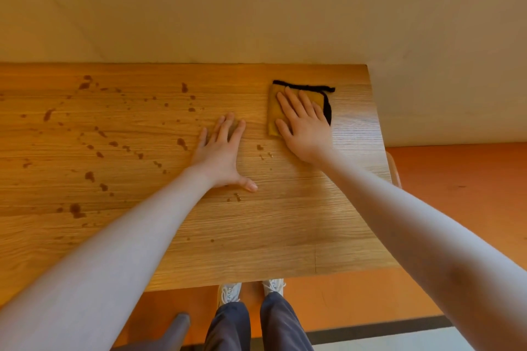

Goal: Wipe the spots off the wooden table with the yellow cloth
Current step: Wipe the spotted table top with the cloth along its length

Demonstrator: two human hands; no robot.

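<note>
Nearest, two white shoes [251, 291] and dark trouser legs [256, 325] stand on the orange floor [470, 188], toes just under the near edge of the wooden worktop [285, 236]. A grey chair part [174, 328] shows at the lower left, beside the legs.

The worktop's near edge runs across the frame and ends in a right corner; its right edge slants back toward the wall. The near right stretch of wood carries only a few small marks. A curved wooden chair back [395, 168] peeks out past the right edge.

Mid-worktop, the left hand [219, 157] lies flat, palm down, fingers straight and spread, thumb out toward the person; it grips nothing. Small spots sit just off the thumb and between the two hands.

The brown spots [91, 151] scatter across the whole left half, from near the front edge to almost the back edge, and run out of frame at the left.

Farther right, the right hand [305, 125] presses flat on the yellow cloth [275, 111], fingers straight and together. The cloth is folded, with a black trim along its far and right sides, and lies near the far right corner, apart from both edges.

Farthest, the back edge meets a pale wall [256, 8].
</note>
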